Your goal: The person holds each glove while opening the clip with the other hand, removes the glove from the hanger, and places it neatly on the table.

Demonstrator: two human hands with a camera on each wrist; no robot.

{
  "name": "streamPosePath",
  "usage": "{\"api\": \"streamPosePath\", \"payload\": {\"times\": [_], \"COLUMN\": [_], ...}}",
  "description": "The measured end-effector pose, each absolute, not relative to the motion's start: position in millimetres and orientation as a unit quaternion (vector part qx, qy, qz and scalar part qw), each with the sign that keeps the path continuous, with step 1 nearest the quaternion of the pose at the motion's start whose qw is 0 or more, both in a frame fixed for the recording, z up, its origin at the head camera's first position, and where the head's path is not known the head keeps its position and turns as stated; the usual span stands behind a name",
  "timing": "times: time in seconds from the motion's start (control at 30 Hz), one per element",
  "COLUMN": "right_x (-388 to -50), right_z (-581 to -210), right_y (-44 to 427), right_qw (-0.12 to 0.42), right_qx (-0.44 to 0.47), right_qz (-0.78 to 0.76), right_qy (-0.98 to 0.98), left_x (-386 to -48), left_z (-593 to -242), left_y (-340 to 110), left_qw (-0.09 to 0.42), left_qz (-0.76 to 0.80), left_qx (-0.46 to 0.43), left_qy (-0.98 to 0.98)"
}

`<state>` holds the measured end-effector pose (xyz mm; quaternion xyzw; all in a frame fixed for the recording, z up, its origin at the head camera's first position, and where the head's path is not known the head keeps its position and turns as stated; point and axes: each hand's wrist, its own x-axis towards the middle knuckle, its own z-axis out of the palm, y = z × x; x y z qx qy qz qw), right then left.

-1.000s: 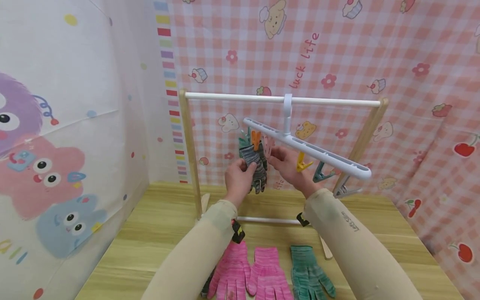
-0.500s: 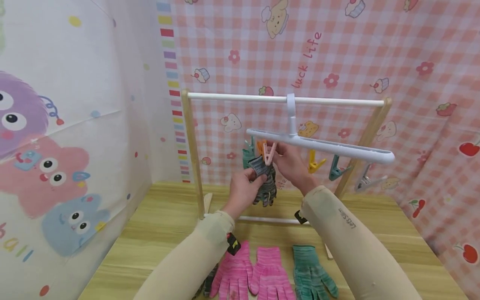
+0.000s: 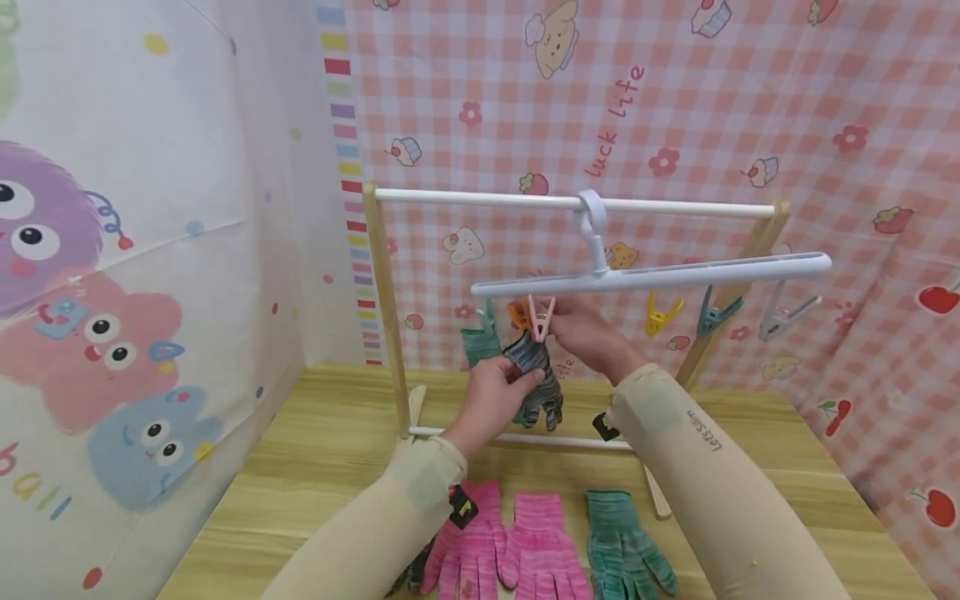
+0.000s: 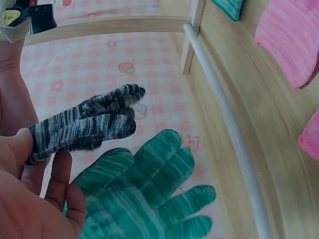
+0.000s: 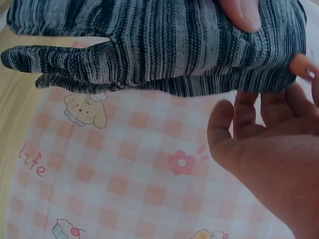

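Observation:
A grey-black striped knit glove (image 3: 543, 383) hangs under the left end of a white clip hanger (image 3: 675, 275). My left hand (image 3: 495, 392) pinches it near the cuff, the thumb on its front face. At that cuff are an orange clothespin (image 3: 519, 315) and a pink clothespin (image 3: 540, 319). My right hand (image 3: 588, 333) reaches in from the right with curled fingers and appears to pinch the orange clothespin; the pink one partly covers the contact. In the right wrist view, my right fingers (image 5: 269, 112) curl beside the cuff. A green glove (image 4: 144, 194) hangs close behind.
The hanger hooks over the white bar (image 3: 480, 197) of a wooden-sided rack. A yellow clothespin (image 3: 660, 315), a blue-green one (image 3: 716, 312) and a grey one (image 3: 783, 315) hang to the right. Pink gloves (image 3: 540, 542) and another green glove (image 3: 622, 533) lie on the wooden table.
The hanger has swung round, and its right end has risen and moved right. Both hands and the striped glove have shifted slightly right and down. More of the hanging green glove shows.

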<state>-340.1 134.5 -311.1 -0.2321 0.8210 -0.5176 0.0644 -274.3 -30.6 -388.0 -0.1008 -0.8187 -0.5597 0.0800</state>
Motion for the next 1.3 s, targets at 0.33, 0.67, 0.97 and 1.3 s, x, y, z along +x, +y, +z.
{"api": "streamPosePath", "payload": {"times": [0.33,0.67,0.97,1.3], "right_x": [-336.1,-336.3,-333.8,-335.9], "right_z": [-307.0,-306.8,-308.2,-313.1], "right_y": [136.1,134.0,134.4,127.3], "right_qw": [0.118,0.149,0.146,0.106], "right_qx": [-0.229,-0.231,-0.229,-0.235], "right_qz": [-0.510,-0.518,-0.536,-0.598], "right_qy": [0.820,0.810,0.799,0.759], "left_x": [-268.6,-266.0,-265.2,-265.1], "left_z": [-389.2,-389.0,-391.3,-400.7], "left_y": [-33.5,-35.0,-33.0,-33.7], "left_qw": [0.076,0.078,0.074,0.050], "left_qz": [-0.555,-0.555,-0.558,-0.539], "left_qx": [-0.095,-0.104,-0.106,-0.100], "left_qy": [-0.823,-0.821,-0.820,-0.835]}}
